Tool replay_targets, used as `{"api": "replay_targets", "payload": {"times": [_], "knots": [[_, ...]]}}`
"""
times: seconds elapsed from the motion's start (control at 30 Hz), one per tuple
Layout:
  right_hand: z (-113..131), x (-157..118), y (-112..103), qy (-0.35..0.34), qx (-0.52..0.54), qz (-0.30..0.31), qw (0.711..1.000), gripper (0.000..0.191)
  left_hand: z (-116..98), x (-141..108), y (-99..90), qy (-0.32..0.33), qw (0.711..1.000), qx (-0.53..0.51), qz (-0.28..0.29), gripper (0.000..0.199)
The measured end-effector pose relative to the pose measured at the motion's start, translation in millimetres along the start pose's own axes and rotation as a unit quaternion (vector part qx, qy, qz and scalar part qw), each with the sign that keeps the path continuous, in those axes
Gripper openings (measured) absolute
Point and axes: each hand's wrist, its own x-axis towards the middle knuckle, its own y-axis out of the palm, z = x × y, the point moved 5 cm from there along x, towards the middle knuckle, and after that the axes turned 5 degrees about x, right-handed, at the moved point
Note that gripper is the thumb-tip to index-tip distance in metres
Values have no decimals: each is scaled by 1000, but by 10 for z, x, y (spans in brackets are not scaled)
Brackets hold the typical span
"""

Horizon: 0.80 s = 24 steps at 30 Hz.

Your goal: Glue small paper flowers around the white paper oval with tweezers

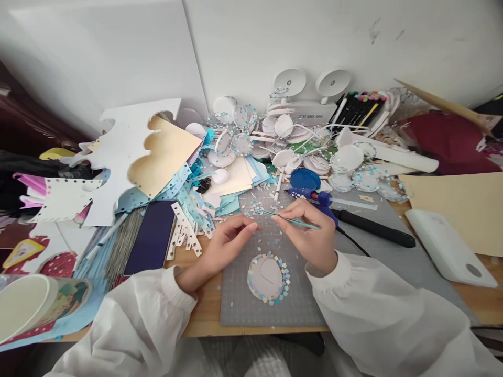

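Teal tweezers [301,222] are pinched between the thumb and fingers of my right hand [310,235], their tips pointing left over small paper pieces [257,205] scattered on the grey cutting mat [243,309]. My left hand [231,242] is beside the tips, its fingers curled and thumb close to the index finger; anything between them is too small to make out. Below both hands, a round white disc [266,277] lies flat on the mat. Small blue, white and cream flower shapes ring its edge, and a thin dark curved line crosses its middle.
A blue glue gun [324,199] and a black-handled tool [375,229] lie right of my right hand. Behind are a blue lid [305,179] and heaped decorated discs [241,128]. Leftward are a dark phone [151,238], star-punched paper strips [186,230] and a paper cup [43,303].
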Motion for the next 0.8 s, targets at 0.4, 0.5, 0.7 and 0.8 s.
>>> {"api": "replay_targets", "payload": {"times": [0.4,0.5,0.7,0.8], "knots": [[514,-120,427,-308,-208,247,895,20,102,-38,77,-105,967,-232,-1,41],[391,-104,344,-198,-95,260,940,23,133,-43,28,-122,961,-244,-30,35],[-35,-142,207,107,86,199,970,12,161,-44,9,-102,982,-153,42,33],[-120,-207,257,181,152,231,944,23,108,-41,73,-81,985,-106,113,34]]}}
